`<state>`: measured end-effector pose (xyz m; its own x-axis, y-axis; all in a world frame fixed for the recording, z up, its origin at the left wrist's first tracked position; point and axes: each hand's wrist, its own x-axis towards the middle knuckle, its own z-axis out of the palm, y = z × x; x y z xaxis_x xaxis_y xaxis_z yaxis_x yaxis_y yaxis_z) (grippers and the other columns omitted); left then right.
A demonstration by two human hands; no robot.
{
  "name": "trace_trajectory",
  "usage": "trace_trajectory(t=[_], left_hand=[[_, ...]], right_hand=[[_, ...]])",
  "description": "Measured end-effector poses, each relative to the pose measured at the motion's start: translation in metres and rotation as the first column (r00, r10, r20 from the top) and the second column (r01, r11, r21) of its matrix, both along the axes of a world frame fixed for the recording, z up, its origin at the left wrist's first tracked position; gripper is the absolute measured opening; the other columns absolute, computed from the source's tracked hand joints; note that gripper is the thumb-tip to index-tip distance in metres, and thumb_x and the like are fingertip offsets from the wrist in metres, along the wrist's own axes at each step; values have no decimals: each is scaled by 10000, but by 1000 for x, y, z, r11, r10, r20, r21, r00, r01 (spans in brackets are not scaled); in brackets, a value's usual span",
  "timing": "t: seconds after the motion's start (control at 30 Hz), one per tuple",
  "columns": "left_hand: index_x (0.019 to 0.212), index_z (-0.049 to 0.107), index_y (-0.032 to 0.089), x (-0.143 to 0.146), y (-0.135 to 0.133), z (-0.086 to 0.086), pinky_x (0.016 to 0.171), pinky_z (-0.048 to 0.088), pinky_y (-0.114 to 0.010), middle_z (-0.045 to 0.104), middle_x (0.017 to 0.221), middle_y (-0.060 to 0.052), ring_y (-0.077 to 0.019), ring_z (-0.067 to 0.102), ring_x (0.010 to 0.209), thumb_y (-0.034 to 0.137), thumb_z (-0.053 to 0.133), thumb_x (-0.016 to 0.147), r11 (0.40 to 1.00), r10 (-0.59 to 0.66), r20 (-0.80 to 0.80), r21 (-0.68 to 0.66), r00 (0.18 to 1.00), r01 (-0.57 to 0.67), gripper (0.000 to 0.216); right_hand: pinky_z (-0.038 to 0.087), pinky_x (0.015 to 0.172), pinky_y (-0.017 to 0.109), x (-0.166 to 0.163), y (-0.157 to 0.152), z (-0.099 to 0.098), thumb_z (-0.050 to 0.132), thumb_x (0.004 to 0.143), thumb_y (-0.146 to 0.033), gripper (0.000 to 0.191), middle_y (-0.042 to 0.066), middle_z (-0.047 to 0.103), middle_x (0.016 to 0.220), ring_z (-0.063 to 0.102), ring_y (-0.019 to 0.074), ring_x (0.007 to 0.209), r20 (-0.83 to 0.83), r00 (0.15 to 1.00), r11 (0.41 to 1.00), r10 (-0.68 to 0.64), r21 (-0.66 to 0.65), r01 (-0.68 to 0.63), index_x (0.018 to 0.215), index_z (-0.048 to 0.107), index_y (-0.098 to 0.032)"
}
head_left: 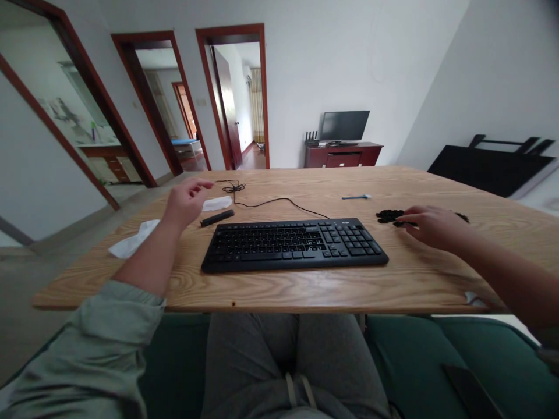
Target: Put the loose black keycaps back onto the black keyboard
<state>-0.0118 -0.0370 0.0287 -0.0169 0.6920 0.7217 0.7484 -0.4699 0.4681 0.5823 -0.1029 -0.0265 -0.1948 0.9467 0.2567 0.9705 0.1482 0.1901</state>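
Fingers [201, 185] of my left hand [186, 201] hang loosely spread above the tabletop [305, 291], left of centre in the frame, and hold nothing. Just beyond them lies a white tissue [217, 203], and just below that a short black bar [217, 217]; I touch neither. A crumpled white cloth [133, 240] sits further left, near the table's edge.

My right hand [430, 226] lies low at the right of the frame, its fingers [404, 219] stretched onto a pile of small black pieces [388, 216] (keycaps, by the look of them). The fingertips touch the pile, but I cannot tell whether they have one pinched or merely rest there.

Between my hands, squarely in front of me, sits the black keyboard [294, 244], flat and parallel to the near edge, its cable [271, 202] trailing back to a knotted coil in the upper middle. A small blue-handled tool [356, 197] lies beyond the pile, well apart from both hands.

I judge the work to stand at picking through the loose pieces, with the keyboard itself untouched. Taking one out calls for a fine pinch from the right fingers, lifting a single piece without scattering its neighbours, while the left hand is free to steady the keyboard.
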Motion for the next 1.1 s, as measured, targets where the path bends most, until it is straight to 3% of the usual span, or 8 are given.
trace_trajectory(t=[0.2,0.3,0.43,0.53,0.67,0.77,0.93,1.1], left_hand=[[1013,718,179,-14,27,-32,603,427,-248,686,878,-37,-127,505,614,179,518,682,981,-37,-38,-190,999,29,387],[1015,713,160,-21,28,-37,574,408,-248,668,853,-44,-128,490,597,173,500,684,976,21,62,-217,998,-7,394],[1104,679,145,-23,32,-40,624,428,-256,647,848,-41,-132,511,633,174,500,693,978,11,135,-208,991,17,448],[1104,677,152,-21,35,-44,681,448,-273,652,871,-41,-140,528,666,180,508,707,974,-31,100,-219,994,53,433],[1110,675,169,-20,37,-48,680,456,-277,649,867,-35,-143,531,657,188,518,722,963,-36,56,-267,998,50,419],[1151,651,179,-23,37,-50,720,468,-288,644,889,-38,-156,551,702,216,533,745,965,-44,63,-254,997,59,424],[1250,575,183,-26,37,-52,756,473,-287,631,942,-40,-165,575,787,239,526,784,961,-77,122,-254,989,106,472],[1259,566,185,-23,36,-51,770,466,-283,629,938,-40,-160,575,812,262,475,849,942,-140,112,-291,984,167,427]], right_hand=[[392,804,370,-8,12,2,539,848,-245,286,158,656,1148,588,269,991,58,995,991,-76,-102,82,1034,747,-181],[395,744,378,-11,14,-1,573,821,-303,252,154,685,1026,602,289,928,24,992,980,-122,-155,124,992,731,-205],[419,709,376,-34,9,2,631,755,-362,205,126,703,896,617,260,751,-186,981,965,-58,-263,7,878,707,-216],[426,651,348,-75,2,19,641,715,-362,199,95,686,809,588,216,666,-337,941,984,30,-153,-87,838,673,-208],[411,575,290,-166,-9,50,633,749,-412,401,35,641,728,527,148,596,-514,809,956,284,88,-280,1086,664,-195],[434,597,276,-242,-13,62,629,800,-420,321,41,652,752,551,139,643,-558,673,869,486,225,-441,1014,707,-194],[499,659,269,-323,-4,50,654,820,-340,228,58,699,902,618,134,725,-747,387,732,541,191,-654,984,701,-189],[477,636,263,-350,8,28,680,817,-360,258,43,675,830,588,127,694,-731,308,668,608,262,-697,992,726,-177]])
